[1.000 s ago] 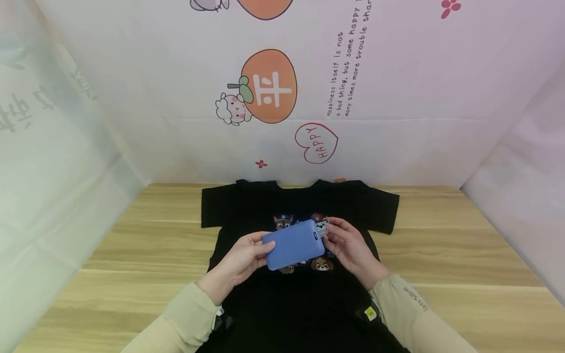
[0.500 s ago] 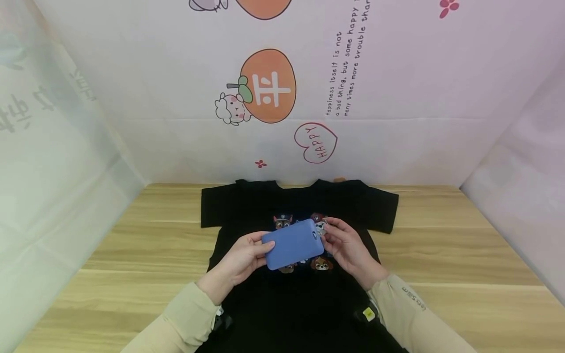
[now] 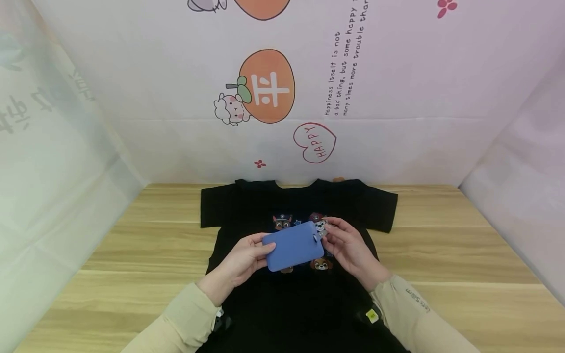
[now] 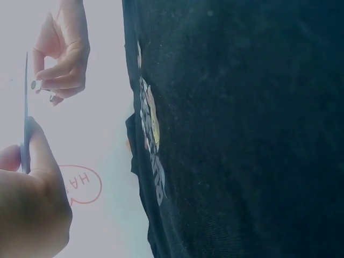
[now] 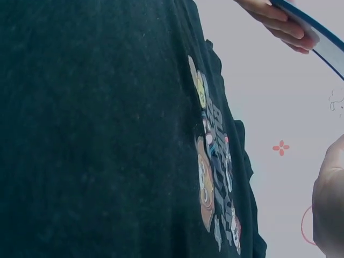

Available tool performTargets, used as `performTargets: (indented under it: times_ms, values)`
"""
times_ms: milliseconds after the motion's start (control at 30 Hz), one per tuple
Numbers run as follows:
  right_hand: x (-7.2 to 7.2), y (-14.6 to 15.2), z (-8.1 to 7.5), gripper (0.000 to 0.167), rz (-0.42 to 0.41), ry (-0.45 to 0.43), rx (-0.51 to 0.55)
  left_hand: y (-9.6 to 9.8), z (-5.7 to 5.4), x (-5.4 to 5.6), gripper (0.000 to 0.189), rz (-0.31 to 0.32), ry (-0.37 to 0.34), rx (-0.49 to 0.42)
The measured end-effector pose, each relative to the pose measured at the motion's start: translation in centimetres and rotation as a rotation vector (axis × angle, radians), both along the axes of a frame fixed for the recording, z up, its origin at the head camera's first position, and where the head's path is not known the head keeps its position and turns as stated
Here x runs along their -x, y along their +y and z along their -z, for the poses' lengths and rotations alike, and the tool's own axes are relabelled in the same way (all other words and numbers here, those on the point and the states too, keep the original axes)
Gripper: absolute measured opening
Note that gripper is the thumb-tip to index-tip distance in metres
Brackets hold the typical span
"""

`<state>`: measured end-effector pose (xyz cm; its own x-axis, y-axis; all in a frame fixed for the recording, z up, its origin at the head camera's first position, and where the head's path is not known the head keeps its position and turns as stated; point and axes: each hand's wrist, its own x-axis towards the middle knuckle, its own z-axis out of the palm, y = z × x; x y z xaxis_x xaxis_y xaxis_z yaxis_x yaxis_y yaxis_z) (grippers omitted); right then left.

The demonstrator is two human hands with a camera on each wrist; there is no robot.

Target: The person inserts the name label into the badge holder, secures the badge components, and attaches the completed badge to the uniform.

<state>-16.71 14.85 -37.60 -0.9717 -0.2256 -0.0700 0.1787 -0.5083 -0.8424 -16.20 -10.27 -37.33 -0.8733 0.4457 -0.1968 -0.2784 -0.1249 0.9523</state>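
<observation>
My left hand (image 3: pixel 243 260) grips the left end of a flat blue card holder (image 3: pixel 293 247), thumb on top and fingers beneath. A small slot pierces the holder's right end. Seen edge-on in the left wrist view, the holder (image 4: pixel 25 107) is a thin strip; the right wrist view shows a clear face inside its blue rim (image 5: pixel 301 17). My right hand (image 3: pixel 350 250) is beside the slotted end, thumb and fingertips pinching a small silvery piece (image 4: pixel 36 85), whose exact kind is too small to tell. Below both hands lies a black T-shirt (image 3: pixel 282 304).
The shirt, printed with cartoon dogs (image 3: pixel 321 264), is spread on a wood-grain table (image 3: pixel 450 245). White printed sheets (image 3: pixel 388 147) rise behind and at both sides. A dark wrist device with a yellow tag (image 3: pixel 372 315) sits at the right cuff.
The card holder has tipped slightly, its slotted end dropping a little from the earlier frames. Both hands keep nearly the same place and the same hold.
</observation>
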Motion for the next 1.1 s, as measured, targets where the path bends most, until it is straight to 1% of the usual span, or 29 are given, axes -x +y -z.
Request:
performTargets:
  times_ms: [133, 333, 433, 500, 600, 700, 867, 1100]
  values:
    - [-0.1, -0.1, -0.1, 0.015, -0.015, 0.014, 0.006, 0.0, 0.1, 0.0, 0.039, 0.009, -0.003, 0.002]
    - [-0.2, -0.2, -0.4, 0.016, -0.061, 0.056, 0.028, 0.0, 0.1, 0.1, 0.041, 0.044, -0.006, -0.006]
    - [-0.3, -0.3, -0.6, 0.017, -0.093, 0.075, 0.043, 0.0, 0.0, 0.1, 0.039, 0.048, 0.006, 0.01]
    - [-0.3, -0.4, -0.7, 0.017, -0.111, 0.088, 0.043, 0.1, 0.0, 0.1, 0.038, 0.045, 0.023, 0.04]
    - [-0.4, -0.6, -0.8, 0.017, -0.128, 0.11, 0.018, 0.1, -0.1, -0.1, 0.039, 0.045, 0.072, 0.106]
    - [-0.5, -0.8, -1.0, 0.016, -0.131, 0.12, -0.048, 0.2, -0.1, -0.2, 0.039, 0.055, 0.129, 0.159]
    - [-0.8, -1.1, -1.1, 0.013, -0.128, 0.116, -0.161, 0.5, 0.0, -0.2, 0.036, 0.089, 0.226, 0.196]
    - [-0.9, -1.4, -1.2, 0.014, -0.142, 0.135, -0.192, 1.4, -0.3, -0.5, 0.036, 0.102, 0.334, 0.263]
